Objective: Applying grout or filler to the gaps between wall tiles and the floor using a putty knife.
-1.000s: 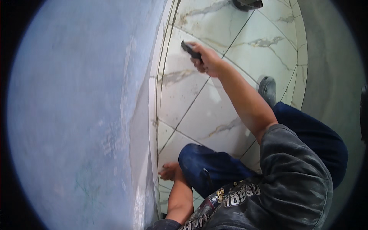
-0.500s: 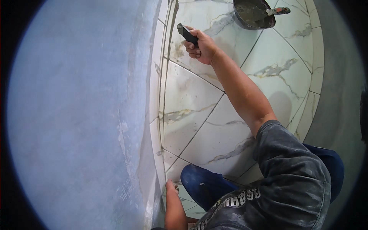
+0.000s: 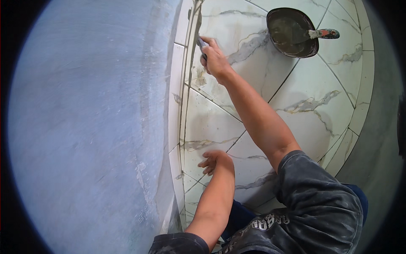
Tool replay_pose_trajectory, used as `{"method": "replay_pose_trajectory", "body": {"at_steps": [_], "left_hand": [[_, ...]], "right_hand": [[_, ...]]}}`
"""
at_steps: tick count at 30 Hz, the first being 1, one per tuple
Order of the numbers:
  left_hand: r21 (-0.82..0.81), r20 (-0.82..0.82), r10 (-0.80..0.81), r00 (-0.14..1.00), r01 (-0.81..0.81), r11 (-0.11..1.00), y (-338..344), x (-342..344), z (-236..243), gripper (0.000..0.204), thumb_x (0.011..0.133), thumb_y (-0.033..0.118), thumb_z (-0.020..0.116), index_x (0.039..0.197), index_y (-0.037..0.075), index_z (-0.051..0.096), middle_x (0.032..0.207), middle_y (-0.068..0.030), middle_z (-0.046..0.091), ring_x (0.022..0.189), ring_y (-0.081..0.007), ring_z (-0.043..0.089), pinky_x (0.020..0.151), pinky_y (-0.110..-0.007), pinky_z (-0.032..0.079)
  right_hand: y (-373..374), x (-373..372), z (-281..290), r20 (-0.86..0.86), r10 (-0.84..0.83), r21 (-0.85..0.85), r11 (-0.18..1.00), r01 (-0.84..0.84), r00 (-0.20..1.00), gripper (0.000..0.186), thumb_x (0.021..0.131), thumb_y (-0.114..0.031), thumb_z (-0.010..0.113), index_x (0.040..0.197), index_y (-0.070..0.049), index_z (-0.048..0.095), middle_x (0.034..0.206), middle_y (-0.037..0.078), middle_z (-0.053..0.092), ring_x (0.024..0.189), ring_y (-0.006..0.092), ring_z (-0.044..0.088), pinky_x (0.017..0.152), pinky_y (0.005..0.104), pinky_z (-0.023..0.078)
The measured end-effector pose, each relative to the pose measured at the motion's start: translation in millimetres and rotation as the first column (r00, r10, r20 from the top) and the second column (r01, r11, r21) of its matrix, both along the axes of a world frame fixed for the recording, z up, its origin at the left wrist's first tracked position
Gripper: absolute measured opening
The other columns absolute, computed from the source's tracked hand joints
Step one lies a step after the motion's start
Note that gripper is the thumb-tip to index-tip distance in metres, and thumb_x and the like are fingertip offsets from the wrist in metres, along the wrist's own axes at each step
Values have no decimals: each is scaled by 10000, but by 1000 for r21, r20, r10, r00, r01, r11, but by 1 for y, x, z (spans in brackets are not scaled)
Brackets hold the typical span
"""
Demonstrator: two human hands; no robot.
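Right hand (image 3: 216, 62) clasps dark hand tool (image 3: 200, 42) at tiled floor's (image 3: 258, 84) left edge | left hand (image 3: 215, 160) half-open | putty knife (image 3: 325, 34) in dark basin (image 3: 301, 54) toward right edge

Left wall (image 3: 93, 127): left of everything
Skirting (image 3: 175, 101): along left wall's foot
Floor (image 3: 211, 120): between skirting and right wall (image 3: 378, 127)
Tool (image 3: 203, 47): in right hand (image 3: 216, 61), far, near skirting
Bowl (image 3: 310, 51): far, on floor, right of right hand
Putty knife (image 3: 324, 34): in bowl, handle out over right rim
Left hand (image 3: 216, 161): nearer than right hand, right of skirting
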State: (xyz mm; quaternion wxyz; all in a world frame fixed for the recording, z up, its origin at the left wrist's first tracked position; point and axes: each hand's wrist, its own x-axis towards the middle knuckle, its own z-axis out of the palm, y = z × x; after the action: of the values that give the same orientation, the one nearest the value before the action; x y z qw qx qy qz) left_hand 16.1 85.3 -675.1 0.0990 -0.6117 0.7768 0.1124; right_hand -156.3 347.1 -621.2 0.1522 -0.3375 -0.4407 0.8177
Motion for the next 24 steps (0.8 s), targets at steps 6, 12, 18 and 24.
{"method": "replay_pose_trajectory", "body": {"at_steps": [6,12,18,24], "left_hand": [[-168,54,-48,997,56,984,15,-11,18,721,991,567,232,1564,132,191,1596,-308,116,1486,-455,139,1194,-566,103],[-224,131,-68,989,96,970,8,-15,17,693,991,523,271,1540,103,223,1560,-320,200,1448,-481,217,1166,-593,164],[-229,99,-84,992,104,968,3,-13,10,683,982,509,292,1527,100,245,1547,-328,210,1444,-485,217,1153,-606,181],[-247,16,-86,996,87,965,-4,-9,-5,684,972,517,327,1519,111,269,1543,-339,212,1434,-517,211,1143,-626,179]], "right_hand": [[-35,-46,-18,77,-9,263,965,-11,997,460,969,-234,351,1386,-43,387,1067,317,610,1023,448,601,930,476,435],[-63,-60,-11,128,-85,51,996,79,988,499,983,-259,329,1439,-58,309,1147,310,596,1115,439,570,979,477,407],[-66,-73,-10,219,-153,-17,987,160,964,481,976,-232,356,1426,-64,359,779,44,497,694,133,492,642,318,440],[-63,-82,-7,251,-142,-50,986,160,958,468,974,-244,370,1409,-70,374,773,40,486,682,132,471,629,317,429]]}}
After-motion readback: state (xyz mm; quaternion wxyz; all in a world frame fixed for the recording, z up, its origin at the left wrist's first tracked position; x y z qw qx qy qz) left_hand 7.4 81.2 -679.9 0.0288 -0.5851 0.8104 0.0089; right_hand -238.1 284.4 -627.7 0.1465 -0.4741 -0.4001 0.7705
